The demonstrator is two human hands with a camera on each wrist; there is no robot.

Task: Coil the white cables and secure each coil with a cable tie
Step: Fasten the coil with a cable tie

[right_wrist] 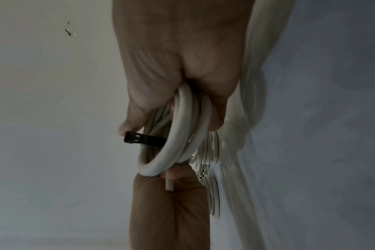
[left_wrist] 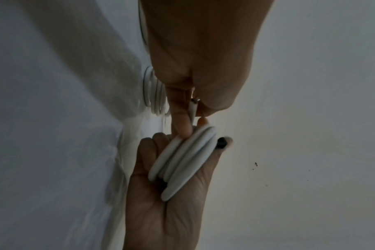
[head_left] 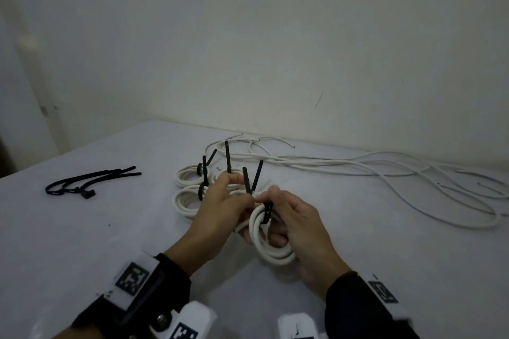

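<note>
A small white cable coil is held above the table between both hands. My right hand curls its fingers round the coil, its thumb by the black cable tie looped over the strands. The tie's head juts out to the side. Its tail stands upright. My left hand pinches the coil's loose cable end between thumb and index finger. In the left wrist view the coil rests against the right palm.
Tied coils with upright black tie tails lie just behind my hands. Spare black ties lie at the left. Loose white cables sprawl along the wall to the right. The table has a pale cloth.
</note>
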